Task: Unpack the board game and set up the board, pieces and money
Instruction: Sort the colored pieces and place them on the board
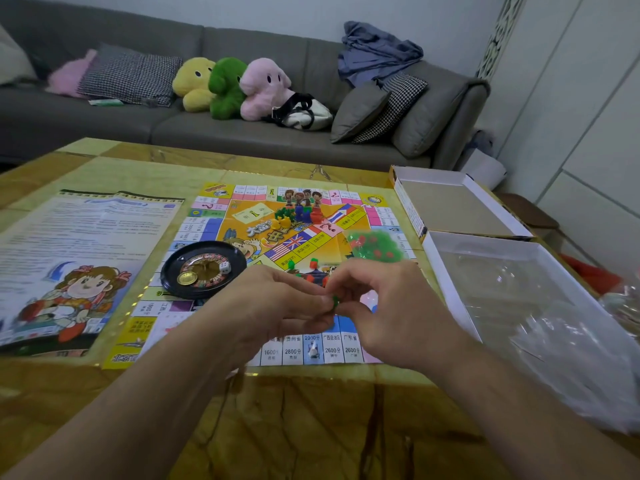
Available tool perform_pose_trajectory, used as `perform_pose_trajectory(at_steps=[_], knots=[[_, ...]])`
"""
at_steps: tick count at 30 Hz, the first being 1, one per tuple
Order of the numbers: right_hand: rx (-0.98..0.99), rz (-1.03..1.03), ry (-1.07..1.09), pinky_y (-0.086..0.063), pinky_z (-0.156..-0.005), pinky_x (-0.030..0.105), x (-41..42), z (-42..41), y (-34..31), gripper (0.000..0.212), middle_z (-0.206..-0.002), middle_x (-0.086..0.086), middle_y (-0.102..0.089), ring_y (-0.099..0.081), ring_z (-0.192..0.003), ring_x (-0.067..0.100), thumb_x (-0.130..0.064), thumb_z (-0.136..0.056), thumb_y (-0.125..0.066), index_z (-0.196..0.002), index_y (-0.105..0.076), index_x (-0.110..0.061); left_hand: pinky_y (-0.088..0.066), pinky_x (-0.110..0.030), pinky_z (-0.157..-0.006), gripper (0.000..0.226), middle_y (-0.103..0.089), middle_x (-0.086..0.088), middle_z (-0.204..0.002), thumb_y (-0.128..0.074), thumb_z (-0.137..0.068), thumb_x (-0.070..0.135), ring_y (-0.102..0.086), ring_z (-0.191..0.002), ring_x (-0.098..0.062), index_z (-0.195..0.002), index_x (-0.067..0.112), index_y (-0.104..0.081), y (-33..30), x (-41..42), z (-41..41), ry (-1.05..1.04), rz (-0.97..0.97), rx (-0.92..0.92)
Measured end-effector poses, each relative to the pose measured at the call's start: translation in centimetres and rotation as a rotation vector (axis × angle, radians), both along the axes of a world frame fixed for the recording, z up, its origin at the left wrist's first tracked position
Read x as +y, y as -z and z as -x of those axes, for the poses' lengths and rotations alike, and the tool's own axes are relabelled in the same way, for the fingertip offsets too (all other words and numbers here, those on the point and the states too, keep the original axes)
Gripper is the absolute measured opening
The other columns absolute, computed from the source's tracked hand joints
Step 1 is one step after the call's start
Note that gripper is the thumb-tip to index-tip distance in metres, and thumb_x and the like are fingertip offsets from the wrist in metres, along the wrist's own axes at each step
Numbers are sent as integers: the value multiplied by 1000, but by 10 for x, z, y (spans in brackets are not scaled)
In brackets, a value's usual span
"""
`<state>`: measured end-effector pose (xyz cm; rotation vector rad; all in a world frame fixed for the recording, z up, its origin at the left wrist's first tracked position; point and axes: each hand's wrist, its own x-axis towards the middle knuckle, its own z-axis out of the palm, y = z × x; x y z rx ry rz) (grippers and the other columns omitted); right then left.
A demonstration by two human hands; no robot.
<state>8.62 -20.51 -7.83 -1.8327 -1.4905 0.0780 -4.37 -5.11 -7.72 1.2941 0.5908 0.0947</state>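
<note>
Over the near edge of the board (242, 216), both hands meet in mid-air around one small green piece (335, 301). The left hand (277, 306) and the right hand (384, 306) each have fingertips curled in and pinched on it from opposite sides, left fingers from the left and right fingers from the right; whether they are pulling two joined pieces apart or just turning one over is too small to tell. Holding it up close above the board looks like a way to sort or separate it before setting it down.

That board lies flat and unfolded on the surface (277, 427), so this part of the task appears done. Just beyond the hands a few loose green and red pieces (313, 263) stand on it, and to their right lies a clear bag of green and red pieces (375, 245), probably the source. Tokens (298, 213) in green, yellow, blue and red cluster at the far middle of the board. A black roulette wheel (204, 268) with a white die in it sits at the board's near left, kept within reach.

Left of the board lies the instruction sheet (86, 258). To the right, the two box halves (460, 202) sit open, the nearer one holding crumpled clear plastic. No money is visible.
</note>
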Motion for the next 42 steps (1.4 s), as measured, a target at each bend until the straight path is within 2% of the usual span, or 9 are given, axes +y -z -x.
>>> perform_pose_trajectory(at_steps=[7,10,16,21,30,33,36,38,42], knots=[[183,-26,24,-62,-78,27,6,-2,6,30,-87,-9,-76,-74,-86,10,10,-86,-76,-101,-79,-16,-59,-21,-63,16,-77,-25,-93,-74,-87,-3,-77,-80,-25,-102,-7,-77,1,8,0,34,0,8],[262,-41,175,-63,-84,26,10,-15,11,38,-94,-10,-77,-73,-93,6,9,-91,-70,-111,-78,-22,-60,-23,-66,17,-76,-22,-94,-71,-90,-2,-75,-78,-22,-106,-4,-76,6,14,-6,-70,31,-11],[64,265,378,-50,-75,8,14,-32,29,43,-99,-15,-71,-63,-93,-4,9,-96,-59,-110,-79,-27,-62,-26,-68,23,-77,-24,-92,-77,-87,9,-76,-76,-24,-104,-6,-75,17,37,-7,-274,-14,4],[-134,443,314,-56,-93,38,28,-33,42,30,-115,-14,-64,-58,-105,9,-15,-93,-76,-118,-76,-32,-61,-25,-65,32,-77,-17,-83,-76,-89,26,-75,-70,-22,-99,-4,-75,21,43,-9,-244,-114,35],[-121,376,332,-51,-86,32,34,-34,51,14,-105,-13,-59,-54,-100,10,-18,-94,-76,-103,-76,-29,-60,-26,-68,35,-74,-9,-74,-74,-92,29,-71,-67,-17,-99,-5,-74,27,52,-9,-251,-187,17],[-81,301,338,-53,-84,34,34,-34,51,10,-102,-13,-60,-57,-96,10,-20,-93,-78,-100,-76,-26,-63,-34,-71,26,-77,-7,-74,-72,-96,28,-75,-69,-22,-98,2,-74,28,53,-10,-241,-369,59],[-78,282,326,-55,-87,38,32,-34,50,10,-101,-13,-61,-58,-95,10,-22,-92,-79,-100,-75,-26,-63,-37,-65,3,-77,-1,-81,-70,-98,25,-75,-71,-19,-95,23,-69,31,51,-11,-175,-872,209],[-77,277,317,-55,-88,39,31,-32,50,11,-102,-13,-60,-58,-96,10,-22,-91,-79,-101,-75,-26,-61,-34,-65,11,-74,2,-95,-69,-97,24,-71,-76,-16,-93,34,-65,34,48,-10,-85,-1156,311],[-75,260,297,-55,-87,38,27,-29,48,14,-102,-13,-61,-58,-96,11,-21,-91,-80,-103,-75,-26,-61,-41,-85,18,-69,-2,-116,-70,-96,24,-67,-99,-22,-109,38,-70,34,42,-11,87,-1329,428]])
